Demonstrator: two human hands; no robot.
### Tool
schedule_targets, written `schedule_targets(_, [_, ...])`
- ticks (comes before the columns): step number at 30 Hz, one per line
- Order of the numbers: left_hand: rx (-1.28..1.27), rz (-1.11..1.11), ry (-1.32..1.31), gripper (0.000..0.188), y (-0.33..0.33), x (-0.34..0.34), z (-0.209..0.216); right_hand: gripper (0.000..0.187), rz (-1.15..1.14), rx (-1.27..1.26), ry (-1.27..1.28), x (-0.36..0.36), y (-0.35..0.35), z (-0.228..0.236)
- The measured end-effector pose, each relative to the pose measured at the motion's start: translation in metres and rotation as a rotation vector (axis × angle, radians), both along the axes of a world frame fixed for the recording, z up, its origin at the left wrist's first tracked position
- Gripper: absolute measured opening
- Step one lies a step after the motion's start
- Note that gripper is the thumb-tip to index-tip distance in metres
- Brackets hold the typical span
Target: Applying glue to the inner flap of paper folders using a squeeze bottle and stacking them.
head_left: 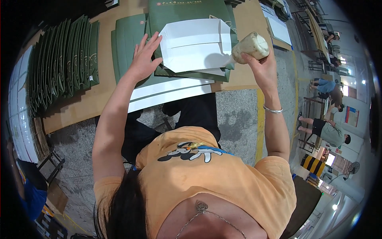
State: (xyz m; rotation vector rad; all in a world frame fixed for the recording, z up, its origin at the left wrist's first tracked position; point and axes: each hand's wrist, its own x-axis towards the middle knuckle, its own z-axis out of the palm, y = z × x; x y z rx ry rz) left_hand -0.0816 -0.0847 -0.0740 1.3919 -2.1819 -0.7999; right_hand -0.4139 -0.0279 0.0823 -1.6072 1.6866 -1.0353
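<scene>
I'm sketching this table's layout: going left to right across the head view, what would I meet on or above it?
Row of green paper bags → left hand → white paper panel → cloudy plastic bottle in the right hand → white sheet.

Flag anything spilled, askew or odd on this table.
No spill shows. The bottle in the right hand looks blotchy, as if stained, and the green pieces beneath the white panel lie askew, edges out of line.
</scene>
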Motion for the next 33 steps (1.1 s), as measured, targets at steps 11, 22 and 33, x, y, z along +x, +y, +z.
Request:
schedule_targets(11, [-0.004, -0.011, -0.006, 0.077, -0.002, -0.001, 0.000, 0.056, -0.075, -0.121, 0.048, -0.017, -0.001, 0.007])
schedule_targets(22, [-0.007, -0.014, 0.009, 0.078, -0.001, 0.000, -0.001, 0.056, -0.101, -0.154, 0.039, -0.028, -0.015, 0.008])
schedule_targets(33, [-0.002, -0.007, 0.004, 0.077, -0.001, -0.001, 0.001, 0.055, -0.046, -0.132, -0.084, -0.026, -0.017, 0.011])
